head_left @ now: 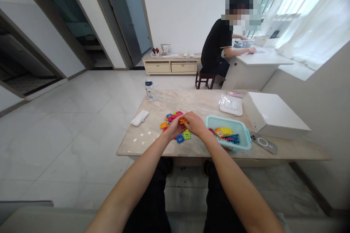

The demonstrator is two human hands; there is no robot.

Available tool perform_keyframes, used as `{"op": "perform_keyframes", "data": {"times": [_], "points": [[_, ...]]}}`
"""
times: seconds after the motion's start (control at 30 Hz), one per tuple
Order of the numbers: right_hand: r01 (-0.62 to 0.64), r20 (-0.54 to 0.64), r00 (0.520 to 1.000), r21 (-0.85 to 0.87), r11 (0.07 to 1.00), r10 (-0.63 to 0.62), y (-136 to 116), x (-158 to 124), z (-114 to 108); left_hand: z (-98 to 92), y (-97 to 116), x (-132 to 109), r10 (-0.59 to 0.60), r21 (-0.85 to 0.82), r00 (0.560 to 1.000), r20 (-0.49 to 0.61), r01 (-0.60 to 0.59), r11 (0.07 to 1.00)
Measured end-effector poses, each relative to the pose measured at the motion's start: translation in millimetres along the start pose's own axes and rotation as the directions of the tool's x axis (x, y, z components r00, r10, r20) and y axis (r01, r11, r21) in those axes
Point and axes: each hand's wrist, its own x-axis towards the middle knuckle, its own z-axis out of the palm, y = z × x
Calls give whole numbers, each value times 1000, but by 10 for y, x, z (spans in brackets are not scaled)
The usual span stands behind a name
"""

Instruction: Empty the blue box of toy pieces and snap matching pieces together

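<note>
My left hand (175,127) and my right hand (193,123) meet over the table, both closed on an orange interlocking plastic piece (183,120). The fingers partly cover it. Beneath and around the hands lies a group of colourful notched pieces, among them a pink one (175,117), an orange one (164,125), a blue one (179,138) and a yellow-green one (187,135). Right of my right hand stands a light teal plastic basket (242,131), with more yellow, orange, blue and red pieces (224,131) inside.
On the table (153,142) are a water bottle (150,91), a folded white cloth-like item (139,118), a clear plastic lid (231,105), a white box (273,113) and a grey phone (264,142). A person (216,45) sits at a white desk (262,57) beyond.
</note>
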Motion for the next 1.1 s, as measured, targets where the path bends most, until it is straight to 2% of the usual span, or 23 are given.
{"op": "perform_keyframes", "data": {"times": [0.1, 0.27, 0.53, 0.7, 0.8, 0.93, 1.1], "points": [[-42, 65, 997, -12, 999, 42, -33, -9, 20, -48, 6, 32, 34, 17, 997, -72, -33, 999], [-99, 122, 988, -14, 995, 100, 66, -66, 72, -105, -45, 85, 11, 85, 991, -131, 0, 996], [-43, 124, 992, 67, 997, 34, 198, -93, 139, -134, -158, 177, 142, 146, 969, -202, -113, 983], [-26, 71, 997, 100, 995, 19, 269, -151, 175, -162, -204, 197, 181, 227, 967, -178, -139, 964], [-37, 99, 995, 120, 992, 26, 304, -159, 194, -119, -227, 169, 192, 272, 973, -126, -152, 950], [-64, 162, 986, 127, 990, 43, 320, -130, 185, -55, -220, 110, 173, 334, 983, -68, -141, 932], [-76, 154, 987, 162, 984, 51, 358, -140, 118, -55, -184, 66, 102, 410, 994, -26, -83, 908]]}}
